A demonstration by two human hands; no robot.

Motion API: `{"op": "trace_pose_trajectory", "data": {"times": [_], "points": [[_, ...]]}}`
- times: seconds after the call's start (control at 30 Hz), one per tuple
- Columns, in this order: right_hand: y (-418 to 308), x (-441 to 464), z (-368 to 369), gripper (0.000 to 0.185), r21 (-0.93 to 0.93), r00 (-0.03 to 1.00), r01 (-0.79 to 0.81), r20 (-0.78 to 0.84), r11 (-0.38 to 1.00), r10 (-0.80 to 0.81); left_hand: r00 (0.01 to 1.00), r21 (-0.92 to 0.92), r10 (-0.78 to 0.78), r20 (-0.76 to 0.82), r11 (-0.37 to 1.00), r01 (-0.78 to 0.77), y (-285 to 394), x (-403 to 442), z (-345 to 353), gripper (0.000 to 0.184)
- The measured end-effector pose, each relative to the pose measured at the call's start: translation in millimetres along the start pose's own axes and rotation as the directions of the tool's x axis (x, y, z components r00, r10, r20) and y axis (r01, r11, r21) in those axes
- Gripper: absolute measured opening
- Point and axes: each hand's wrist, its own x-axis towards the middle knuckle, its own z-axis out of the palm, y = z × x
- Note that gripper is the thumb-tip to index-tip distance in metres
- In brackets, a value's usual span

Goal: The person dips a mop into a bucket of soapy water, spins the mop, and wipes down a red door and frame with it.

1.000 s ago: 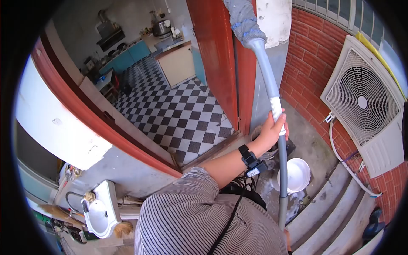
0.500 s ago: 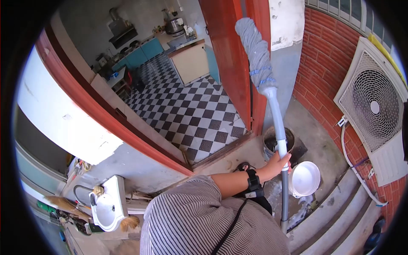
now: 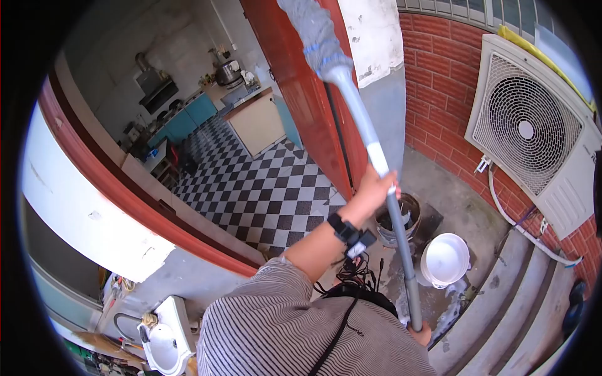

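Observation:
A twist mop [image 3: 358, 113] with a grey strand head is held head-up, slanting across in front of me. My left hand [image 3: 378, 188], with a black strap on its wrist, is wrapped round the pole near the white collar. Lower down, my right hand [image 3: 421, 334] grips the grey pole close to its bottom end, partly hidden behind my striped shirt. The grey mop head [image 3: 316, 37] is up by the red door, its top cut off by the frame edge. Beyond the pole stand a white bucket [image 3: 444, 261] and an old bucket [image 3: 394, 237] with dark contents.
Concrete steps [image 3: 495, 301] drop away at the right. An outdoor air-conditioner unit [image 3: 525, 128] and a white hose [image 3: 501, 207] are by the red brick wall. The red door [image 3: 301, 75] stands open onto a checkered kitchen floor [image 3: 276, 200]. A white washbasin [image 3: 164, 343] is at lower left.
The mop has shifted left and up in view, its head now partly out of frame. My right hand has come into view on the lower pole. My view has turned slightly right.

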Motion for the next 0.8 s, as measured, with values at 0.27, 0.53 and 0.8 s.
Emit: {"op": "trace_pose_trajectory", "data": {"times": [0.27, 0.53, 0.8], "points": [[30, 3, -2, 0.021, 0.028, 0.993, -0.111, -0.034, 0.993, 0.112, 0.986, -0.073, -0.081, 0.142, 0.993, 0.092, -15, 5, -2, 0.041], [86, -80, -47, 0.018, -0.107, 0.949, -0.313, -0.066, 0.944, 0.307, 0.774, 0.333, -0.541, 0.328, 0.833, 0.441, -105, -43, -28, 0.051], [152, -182, -97, 0.028, -0.437, 0.872, -0.389, 0.111, 0.811, 0.477, 0.487, -0.263, -0.782, 0.389, 0.412, 0.872, -207, -71, -54, 0.033]]}}
